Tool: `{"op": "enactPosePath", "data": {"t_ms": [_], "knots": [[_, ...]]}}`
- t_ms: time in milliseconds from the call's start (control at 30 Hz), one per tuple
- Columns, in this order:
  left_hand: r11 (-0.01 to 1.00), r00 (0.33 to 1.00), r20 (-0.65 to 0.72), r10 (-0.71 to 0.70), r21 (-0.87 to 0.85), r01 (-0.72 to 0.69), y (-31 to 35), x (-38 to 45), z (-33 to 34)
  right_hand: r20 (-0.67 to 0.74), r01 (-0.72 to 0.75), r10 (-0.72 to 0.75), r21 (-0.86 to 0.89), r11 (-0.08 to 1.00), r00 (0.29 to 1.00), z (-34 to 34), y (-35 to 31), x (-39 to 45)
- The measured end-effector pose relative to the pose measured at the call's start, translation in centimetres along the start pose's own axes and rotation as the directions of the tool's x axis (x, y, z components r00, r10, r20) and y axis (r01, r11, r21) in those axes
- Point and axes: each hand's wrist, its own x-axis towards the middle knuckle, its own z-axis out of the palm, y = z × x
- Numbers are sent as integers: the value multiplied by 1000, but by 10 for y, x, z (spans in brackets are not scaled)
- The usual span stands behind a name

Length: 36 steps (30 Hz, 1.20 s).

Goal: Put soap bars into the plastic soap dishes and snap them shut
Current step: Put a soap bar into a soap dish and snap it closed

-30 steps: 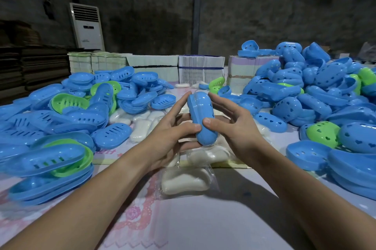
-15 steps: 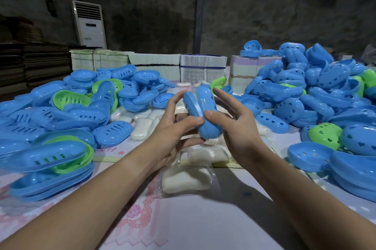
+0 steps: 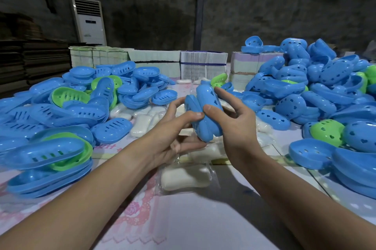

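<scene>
Blue plastic soap dish held upright above the tabletop, pinched between both hands, left hand and right hand thumbs meeting on its seam; closing step, halves apparently needing one firm squeeze next.

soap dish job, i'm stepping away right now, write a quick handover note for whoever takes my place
Left hand: grips the blue soap dish from the left, thumb on its edge.
Right hand: grips the same dish from the right, thumb beside the left one.
The dish is held above the table, its two halves together; whether it has snapped fully shut cannot be told.
Wrapped soap bar lies on the table just below the hands, more bars behind.
Slotted dish halves are piled left, heart-hole halves piled right.
Left to do: finish pressing this dish shut, set it aside, then fill the next.
</scene>
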Motion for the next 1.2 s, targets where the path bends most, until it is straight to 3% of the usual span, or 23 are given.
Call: {"op": "enactPosePath", "data": {"t_ms": [367,633,833,1000,1100,1200], "knots": [[995,995,-20,-93,21,94,6,-3,-3,61,-139,136,42,989,989,-2,11,5],[992,985,-115,-125,-3,126,7,-3,4,-30,-276,278,63,959,960,1,11,7],[991,982,-132,-137,-31,134,7,-3,5,-8,-283,285,91,955,959,-2,9,9],[957,970,-131,-204,-237,170,12,-4,-3,-10,-267,271,149,952,962,-2,11,9],[914,973,-122,-197,-383,137,13,-4,-3,5,-239,249,296,925,968,-1,8,10],[898,986,-39,-164,-419,133,13,-5,-2,64,-219,211,384,897,975,1,3,10]]}}
